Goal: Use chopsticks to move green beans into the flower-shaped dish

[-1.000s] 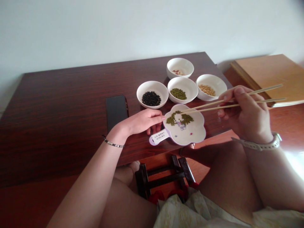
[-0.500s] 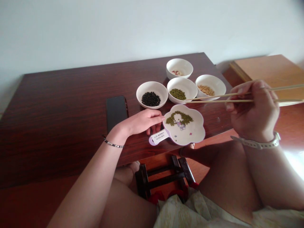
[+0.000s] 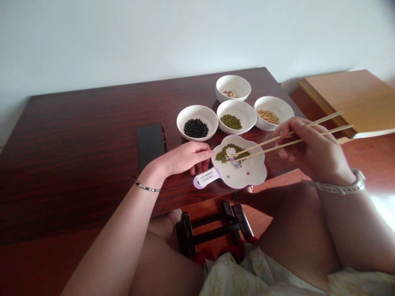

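Observation:
A flower-shaped white bowl (image 3: 236, 177) with a lilac rim and a labelled handle sits near the table's front edge. Green mung beans (image 3: 222, 156) form an arc around a cartoon print in it. Fingers of my left hand (image 3: 189, 158) are closed on its left rim, just above the handle. My right hand (image 3: 311, 150) grips a pair of wooden chopsticks (image 3: 265, 143), whose tips are down in the flower-shaped bowl beside the beans. Whether a bean is between the tips is too small to tell. Right behind stands a round white bowl (image 3: 247, 117) of mung beans.
Other white bowls hold black beans (image 3: 196, 128), tan beans (image 3: 268, 116) and, at the back, red-and-white pieces (image 3: 230, 94). A dark phone (image 3: 151, 144) lies left of them on the brown table (image 3: 77, 144). Below is a dark stool (image 3: 212, 230); a wooden board (image 3: 354, 96) stands at right.
My right hand has brought the chopsticks from the round mung bean bowl down and toward me into the flower-shaped bowl. The left hand has stayed at the rim.

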`<state>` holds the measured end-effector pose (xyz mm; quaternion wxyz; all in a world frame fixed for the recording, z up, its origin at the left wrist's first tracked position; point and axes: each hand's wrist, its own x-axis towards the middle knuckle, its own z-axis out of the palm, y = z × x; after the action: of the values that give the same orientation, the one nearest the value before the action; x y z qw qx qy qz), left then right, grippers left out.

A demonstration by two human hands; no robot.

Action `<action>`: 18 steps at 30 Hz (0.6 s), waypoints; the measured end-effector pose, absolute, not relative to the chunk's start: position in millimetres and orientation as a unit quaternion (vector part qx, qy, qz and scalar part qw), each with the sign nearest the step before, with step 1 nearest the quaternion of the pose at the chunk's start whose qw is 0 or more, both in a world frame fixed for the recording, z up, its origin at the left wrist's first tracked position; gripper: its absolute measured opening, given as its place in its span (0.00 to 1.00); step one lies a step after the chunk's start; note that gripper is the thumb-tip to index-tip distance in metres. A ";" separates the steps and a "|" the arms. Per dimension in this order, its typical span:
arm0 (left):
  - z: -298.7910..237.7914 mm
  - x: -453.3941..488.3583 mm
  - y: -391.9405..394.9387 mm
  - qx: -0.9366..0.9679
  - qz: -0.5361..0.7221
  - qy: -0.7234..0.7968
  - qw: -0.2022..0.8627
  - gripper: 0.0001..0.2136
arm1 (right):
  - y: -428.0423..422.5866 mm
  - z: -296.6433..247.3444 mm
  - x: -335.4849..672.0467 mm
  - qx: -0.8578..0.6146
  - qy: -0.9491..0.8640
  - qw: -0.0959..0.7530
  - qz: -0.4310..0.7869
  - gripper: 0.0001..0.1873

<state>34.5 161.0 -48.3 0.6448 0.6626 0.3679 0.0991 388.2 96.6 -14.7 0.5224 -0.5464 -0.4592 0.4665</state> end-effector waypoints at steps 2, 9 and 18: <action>-48.2 34.4 160.7 0.660 0.101 0.367 0.647 0.24 | 97.4 -13.2 392.8 -0.554 -0.456 0.525 0.458 0.26; -47.5 34.4 161.2 0.667 0.095 0.366 0.642 0.25 | 100.7 -9.5 416.9 -0.578 -0.462 0.466 0.485 0.26; -49.4 34.0 161.3 0.665 0.098 0.366 0.644 0.23 | 99.4 -9.0 424.6 -0.582 -0.476 0.450 0.483 0.25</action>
<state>34.0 161.3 -49.4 0.6437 0.6650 0.3657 0.0984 424.6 99.4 -9.0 0.4496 -0.5815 -0.4760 0.4828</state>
